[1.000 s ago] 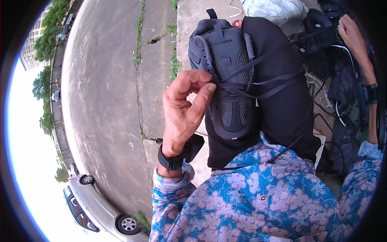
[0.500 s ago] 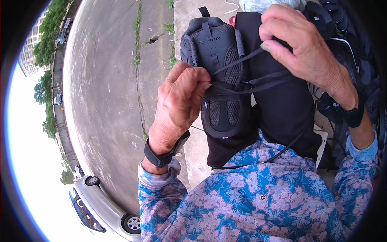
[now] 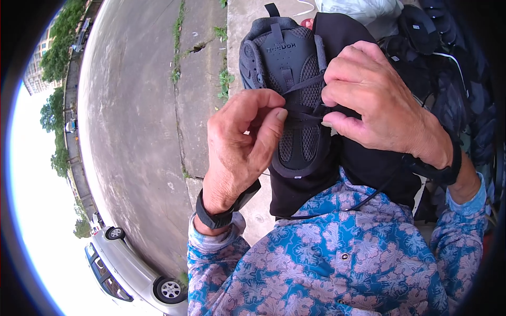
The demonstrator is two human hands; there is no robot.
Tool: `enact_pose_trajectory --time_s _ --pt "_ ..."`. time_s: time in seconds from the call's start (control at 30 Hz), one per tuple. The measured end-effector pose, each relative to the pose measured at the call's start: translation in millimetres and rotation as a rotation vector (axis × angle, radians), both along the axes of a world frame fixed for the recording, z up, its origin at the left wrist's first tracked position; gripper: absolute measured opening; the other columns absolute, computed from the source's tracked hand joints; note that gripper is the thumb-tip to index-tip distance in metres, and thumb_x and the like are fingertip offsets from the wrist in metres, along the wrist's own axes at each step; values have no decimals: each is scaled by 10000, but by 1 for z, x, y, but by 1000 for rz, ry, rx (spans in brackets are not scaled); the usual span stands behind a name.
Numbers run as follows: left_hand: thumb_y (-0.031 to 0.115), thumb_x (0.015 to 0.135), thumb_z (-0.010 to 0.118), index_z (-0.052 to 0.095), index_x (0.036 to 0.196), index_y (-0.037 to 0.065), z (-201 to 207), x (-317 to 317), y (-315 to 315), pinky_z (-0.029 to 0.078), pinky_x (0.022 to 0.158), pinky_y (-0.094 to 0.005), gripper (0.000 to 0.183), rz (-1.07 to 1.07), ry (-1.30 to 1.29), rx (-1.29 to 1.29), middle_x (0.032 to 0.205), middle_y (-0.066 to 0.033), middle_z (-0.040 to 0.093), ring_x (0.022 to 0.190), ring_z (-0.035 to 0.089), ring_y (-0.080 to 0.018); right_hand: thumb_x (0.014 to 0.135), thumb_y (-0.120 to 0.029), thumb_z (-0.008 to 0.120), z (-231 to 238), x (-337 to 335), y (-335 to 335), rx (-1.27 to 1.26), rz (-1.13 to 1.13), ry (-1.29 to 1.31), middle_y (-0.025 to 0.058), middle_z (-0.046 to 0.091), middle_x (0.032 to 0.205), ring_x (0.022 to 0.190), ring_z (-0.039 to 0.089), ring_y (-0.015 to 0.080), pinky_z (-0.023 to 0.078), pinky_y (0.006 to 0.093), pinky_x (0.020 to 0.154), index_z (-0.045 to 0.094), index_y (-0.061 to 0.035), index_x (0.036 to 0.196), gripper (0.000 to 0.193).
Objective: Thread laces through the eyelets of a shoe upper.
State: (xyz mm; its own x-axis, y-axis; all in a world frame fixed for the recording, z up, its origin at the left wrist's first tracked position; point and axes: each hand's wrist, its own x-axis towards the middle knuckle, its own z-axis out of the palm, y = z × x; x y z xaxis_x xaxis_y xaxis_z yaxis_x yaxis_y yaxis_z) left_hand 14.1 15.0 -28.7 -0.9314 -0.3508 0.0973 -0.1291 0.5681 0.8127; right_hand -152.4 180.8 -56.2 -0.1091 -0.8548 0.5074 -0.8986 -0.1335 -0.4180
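While grey pavement (image 3: 132, 131) sweeps through the left part of the frame, a silver car (image 3: 132, 268) stands at its lower left, bent by the lens. A blue and pink floral shirt (image 3: 337, 253) fills the lower middle, with dark trousers (image 3: 337, 39) above it, reaching up toward a pale plastic bag (image 3: 361, 13) at the top right. On the lap, in the upper middle of the frame, a dark grey shoe (image 3: 278, 60) lies with its toe toward the shirt and its heel toward the upper edge.

The left hand (image 3: 242, 129) is at the shoe's left side, thumb and forefinger nearly meeting and seeming to pinch the dark lace (image 3: 304, 84) beside the tongue. The right hand (image 3: 377, 100) is over the shoe's right edge, its fingers curled and the thumb held apart below them; whether lace is caught between them I cannot tell. Strands cross the shoe's front between the two hands.

The step in hand looks to be working the lace at the shoe's front. As I judge it, the next move calls for a steady left pinch and a sure right-hand grip on the proper strand, without twisting the others.
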Motion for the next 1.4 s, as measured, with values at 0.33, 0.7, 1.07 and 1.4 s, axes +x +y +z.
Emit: enact_pose_trajectory --time_s 0.33,0.7,1.07,1.4 --pt "61 917 582 611 1133 -30 15 -34 27 459 552 -216 236 -18 -283 76 723 -13 608 628 533 -42 677 -113 727 -5 -6 -5 -41 -69 88 49 531 796 850 530 216 374 388 866 597 -59 708 145" --pt "141 946 523 662 1041 18 28 -47 24 479 486 -233 209 -110 -560 266 679 -29 635 519 577 -82 632 -236 801 10 -19 6 74 36 53 6 498 918 909 517 186 363 388 831 566 -126 920 388" --pt "155 922 537 672 972 60 8 -59 6 484 481 -260 172 -241 -597 114 619 -30 630 476 574 -116 633 -243 802 2 -27 -16 93 97 132 -1 508 861 883 516 189 373 385 786 575 -143 874 346" --pt "92 859 552 653 867 30 -77 -72 -29 454 498 -298 119 -850 43 -504 579 -83 600 500 585 -189 768 -263 734 -12 -31 -14 8 134 173 2 512 807 765 524 161 404 343 723 570 -109 835 235"
